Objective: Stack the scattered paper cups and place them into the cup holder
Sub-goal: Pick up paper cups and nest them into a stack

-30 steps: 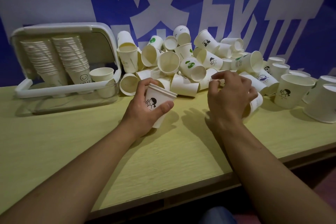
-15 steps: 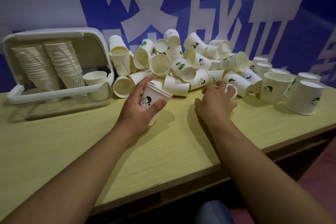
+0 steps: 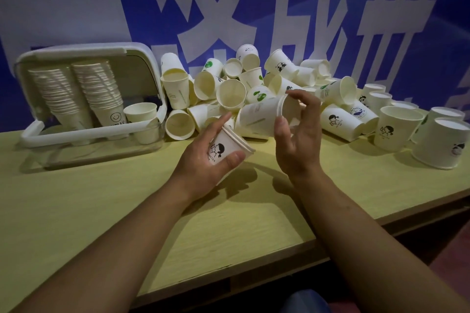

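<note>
The right hand [image 3: 298,132], which had been reaching palm-down into the pile of cups [image 3: 254,89], rose off the table and turned thumb-side up, pinching a single cup [image 3: 264,115] by its rim. The left hand [image 3: 206,157] tilted its small stack [image 3: 229,146] so the rims faced right.

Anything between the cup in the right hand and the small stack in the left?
Nothing visible. The right hand pinches a sideways cup by its rim, just above the left hand and its stack; only open air separates them.
</note>
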The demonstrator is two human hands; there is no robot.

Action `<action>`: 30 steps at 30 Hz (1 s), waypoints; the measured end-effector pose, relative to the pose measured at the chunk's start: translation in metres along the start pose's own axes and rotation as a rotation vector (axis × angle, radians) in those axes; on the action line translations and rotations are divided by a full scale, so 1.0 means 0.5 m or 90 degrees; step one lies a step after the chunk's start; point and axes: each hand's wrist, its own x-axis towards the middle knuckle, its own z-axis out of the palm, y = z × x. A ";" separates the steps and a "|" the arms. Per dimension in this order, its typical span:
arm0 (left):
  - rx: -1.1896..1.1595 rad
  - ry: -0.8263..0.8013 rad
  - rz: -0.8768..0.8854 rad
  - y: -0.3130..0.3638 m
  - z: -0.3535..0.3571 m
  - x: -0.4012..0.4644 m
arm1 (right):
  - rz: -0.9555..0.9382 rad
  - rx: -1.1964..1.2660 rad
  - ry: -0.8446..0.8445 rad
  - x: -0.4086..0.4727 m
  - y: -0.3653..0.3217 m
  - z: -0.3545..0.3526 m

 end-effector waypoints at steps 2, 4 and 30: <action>0.026 -0.011 0.019 0.002 0.001 -0.001 | 0.006 0.023 -0.026 0.000 0.006 0.000; 0.057 -0.019 0.029 0.004 0.000 0.000 | 0.026 0.029 -0.058 -0.002 0.009 0.000; -0.086 -0.100 0.150 0.191 0.358 0.139 | 0.192 -0.496 -0.074 0.071 0.035 -0.412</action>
